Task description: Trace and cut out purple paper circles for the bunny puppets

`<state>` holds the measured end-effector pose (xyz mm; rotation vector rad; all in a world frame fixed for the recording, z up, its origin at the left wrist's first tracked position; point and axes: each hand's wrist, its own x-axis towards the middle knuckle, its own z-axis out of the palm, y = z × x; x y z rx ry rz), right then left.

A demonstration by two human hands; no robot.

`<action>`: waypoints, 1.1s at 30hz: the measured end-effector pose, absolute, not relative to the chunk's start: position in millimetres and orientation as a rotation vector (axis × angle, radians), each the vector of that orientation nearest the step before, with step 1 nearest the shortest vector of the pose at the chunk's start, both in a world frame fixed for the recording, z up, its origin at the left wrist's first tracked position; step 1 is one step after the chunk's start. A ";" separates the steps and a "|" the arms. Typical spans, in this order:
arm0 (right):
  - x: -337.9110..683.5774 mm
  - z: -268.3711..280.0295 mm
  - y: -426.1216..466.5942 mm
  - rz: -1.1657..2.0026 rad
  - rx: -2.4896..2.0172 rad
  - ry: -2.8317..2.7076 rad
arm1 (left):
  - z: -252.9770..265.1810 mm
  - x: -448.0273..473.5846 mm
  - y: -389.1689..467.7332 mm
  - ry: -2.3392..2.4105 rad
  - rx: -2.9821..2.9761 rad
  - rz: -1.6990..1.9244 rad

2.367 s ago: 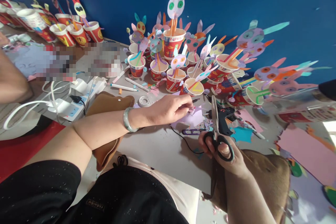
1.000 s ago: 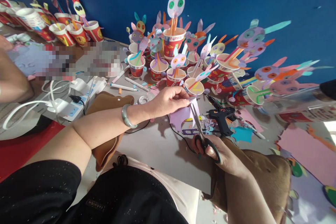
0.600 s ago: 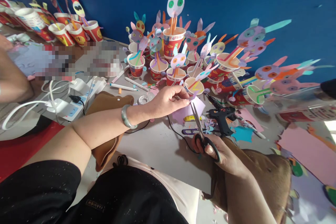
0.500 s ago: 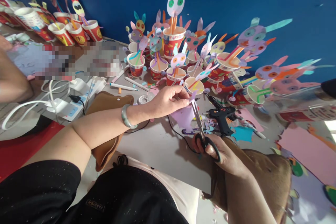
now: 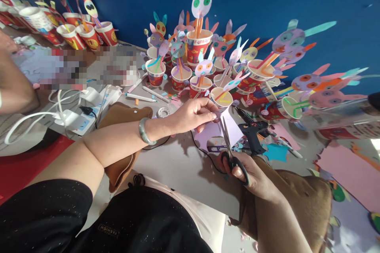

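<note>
My left hand (image 5: pixel 194 115), with a bangle on its wrist, pinches a piece of light purple paper (image 5: pixel 234 127) between thumb and fingers. The paper hangs above the table, a curved cut-out in its lower edge. In my right hand (image 5: pixel 253 174) are black-handled scissors (image 5: pixel 226 136), fingers through the loops. Their blades point up and away from me, tips at the paper close to my left fingertips. The blades look nearly closed. Just past my left hand stands a paper cup (image 5: pixel 221 98) with a paper rabbit figure leaning in it.
Several red paper cups with rabbit figures (image 5: pixel 199 47) crowd the back of the table. A black glue gun (image 5: pixel 253 136) lies right of the scissors, beside a blue paper scrap (image 5: pixel 276 152). Pink paper (image 5: pixel 350 174) is at far right, a power strip (image 5: pixel 95 110) at left. Another person's arm (image 5: pixel 16 79) shows left.
The purple paper has turned in my left hand and more of it now spreads to the right behind the scissors. Both hands stay in nearly the same place; the view has shifted slightly.
</note>
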<state>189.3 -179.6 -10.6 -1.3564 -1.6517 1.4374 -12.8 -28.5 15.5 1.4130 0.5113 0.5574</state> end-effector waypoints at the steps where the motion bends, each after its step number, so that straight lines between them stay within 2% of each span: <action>1: 189.3 -10.8 -179.5 1.425 -1.374 -1.658 | 16.4 -13.1 -28.7 0.519 1.400 0.543; 23: 186.8 -8.1 -176.1 1.325 -1.510 -1.766 | 25.7 -14.3 -31.2 0.684 1.430 0.439; 33: 203.7 -2.7 -182.8 1.508 -1.432 -1.730 | 20.7 -14.9 -27.1 0.638 1.487 0.471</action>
